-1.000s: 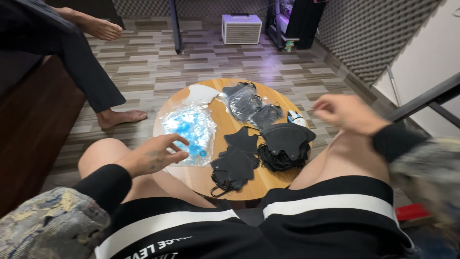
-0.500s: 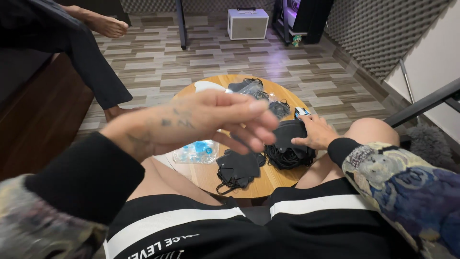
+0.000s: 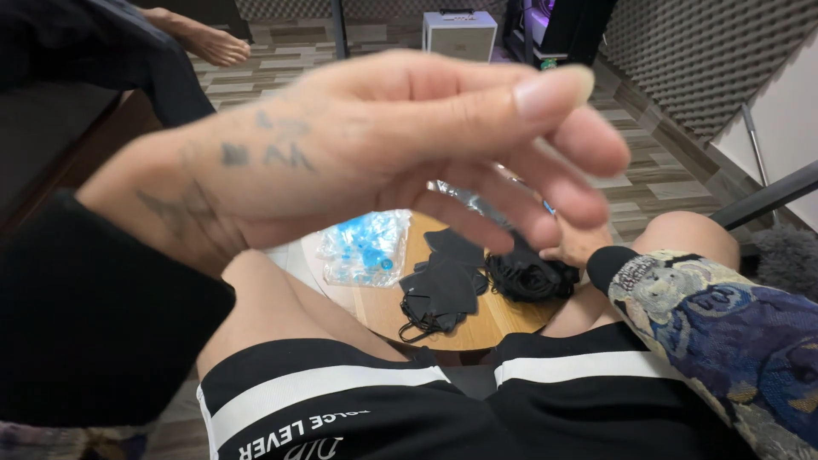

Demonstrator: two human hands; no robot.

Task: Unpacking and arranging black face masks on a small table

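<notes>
1. Black shorts with a white band (image 3: 358, 388) fill the bottom of the frame; we are seated, knees apart, so the small table sits between them within easy reach.
2. Our left hand (image 3: 375, 153) is raised close to the camera across the upper middle, fingers loosely spread and holding nothing, blurred and hiding much of the table.
3. Our right hand (image 3: 579, 245) rests at centre right on the bundle of black masks (image 3: 528, 277); whether it grips them we cannot tell, as the left hand's fingers cover it.
4. On the round wooden table (image 3: 477, 319), a flat stack of black masks (image 3: 443, 285) lies just beside the bundle, and a clear packet with blue contents (image 3: 366, 249) lies to its left.
5. Farther off, upper left, another person's bare foot (image 3: 213, 43) rests on the tiled floor; a pale box (image 3: 460, 34) stands at top centre.
</notes>
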